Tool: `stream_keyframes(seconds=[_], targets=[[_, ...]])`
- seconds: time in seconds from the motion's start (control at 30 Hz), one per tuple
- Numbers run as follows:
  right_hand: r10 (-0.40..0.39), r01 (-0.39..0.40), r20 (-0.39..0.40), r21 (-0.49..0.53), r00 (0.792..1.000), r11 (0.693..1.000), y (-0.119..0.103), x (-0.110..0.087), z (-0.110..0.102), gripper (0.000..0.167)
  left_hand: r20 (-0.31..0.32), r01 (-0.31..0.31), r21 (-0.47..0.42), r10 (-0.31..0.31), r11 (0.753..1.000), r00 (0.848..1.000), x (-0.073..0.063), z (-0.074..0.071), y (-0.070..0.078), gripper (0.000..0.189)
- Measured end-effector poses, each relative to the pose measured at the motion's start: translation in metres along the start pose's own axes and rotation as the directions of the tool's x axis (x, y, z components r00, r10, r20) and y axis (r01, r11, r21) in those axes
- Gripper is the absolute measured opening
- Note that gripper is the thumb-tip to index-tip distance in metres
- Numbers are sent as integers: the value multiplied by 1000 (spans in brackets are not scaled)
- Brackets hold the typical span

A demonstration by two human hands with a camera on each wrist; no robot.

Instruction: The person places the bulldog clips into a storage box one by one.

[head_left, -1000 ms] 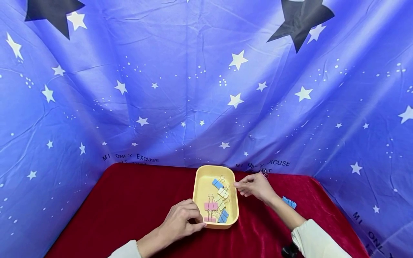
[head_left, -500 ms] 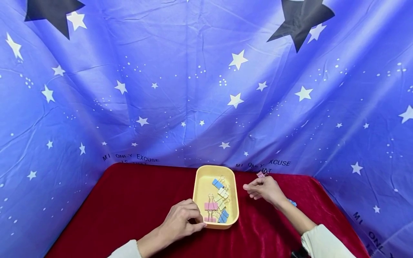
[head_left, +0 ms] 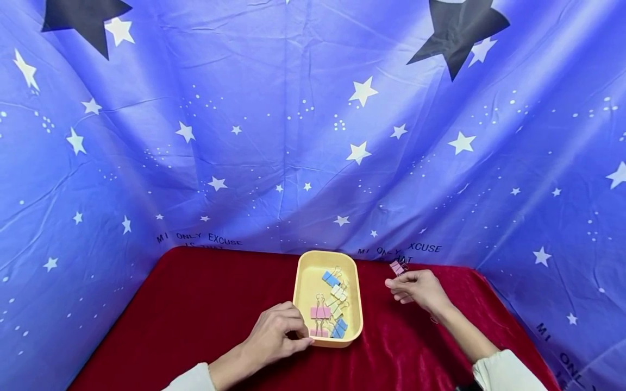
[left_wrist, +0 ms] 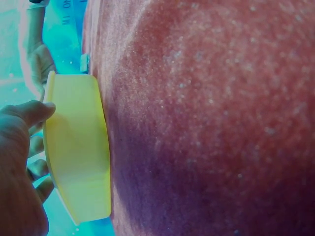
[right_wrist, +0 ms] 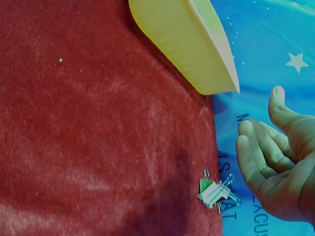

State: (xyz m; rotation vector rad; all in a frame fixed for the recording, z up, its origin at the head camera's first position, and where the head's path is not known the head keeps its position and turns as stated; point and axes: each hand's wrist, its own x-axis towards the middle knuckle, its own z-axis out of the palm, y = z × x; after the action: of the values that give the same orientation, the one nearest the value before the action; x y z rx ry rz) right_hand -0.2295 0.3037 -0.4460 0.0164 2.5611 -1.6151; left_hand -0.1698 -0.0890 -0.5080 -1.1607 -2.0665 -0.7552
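Note:
A yellow rectangular bin (head_left: 295,288) stands on the red cloth. My left hand (head_left: 276,334) grips its near left corner, the thumb on the outer wall in the left wrist view and the fingers past the rim. Inside lie pink binder clips (head_left: 320,313), blue binder clips (head_left: 331,278) and cream binder clips (head_left: 338,293). My right hand (head_left: 421,290) hovers right of the bin, fingers loosely bent and holding nothing in the right wrist view. Just beyond its fingers, a pink binder clip (head_left: 397,267) lies near the cloth's far edge. Binder clips (right_wrist: 212,192) also show below that hand in the right wrist view.
Red velvet cloth (head_left: 205,304) covers the table. A blue curtain (head_left: 274,136) with white stars hangs behind and at both sides, meeting the table's far edge. A bit of wire (head_left: 433,320) peeks out by the right wrist; what it belongs to is hidden.
My right hand has moved away from the bin to the right, uncovering more of the pink binder clip and covering the blue one. My left hand stays on the bin.

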Motion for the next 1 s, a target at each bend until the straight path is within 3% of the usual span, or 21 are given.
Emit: stream_keyframes(seconds=[0.3, 1.0], targets=[[12, -13, -33, -28, 999, 1000, 7, -8, -18, 36, 5, 16, 2, -16, 1000, 1000, 0, 1, -1, 30], [141, -145, -130, -24, 981, 989, 36, -30, -48, 39, -7, 9, -9, -9, 1000, 1000, -1, 1, 0, 29]])
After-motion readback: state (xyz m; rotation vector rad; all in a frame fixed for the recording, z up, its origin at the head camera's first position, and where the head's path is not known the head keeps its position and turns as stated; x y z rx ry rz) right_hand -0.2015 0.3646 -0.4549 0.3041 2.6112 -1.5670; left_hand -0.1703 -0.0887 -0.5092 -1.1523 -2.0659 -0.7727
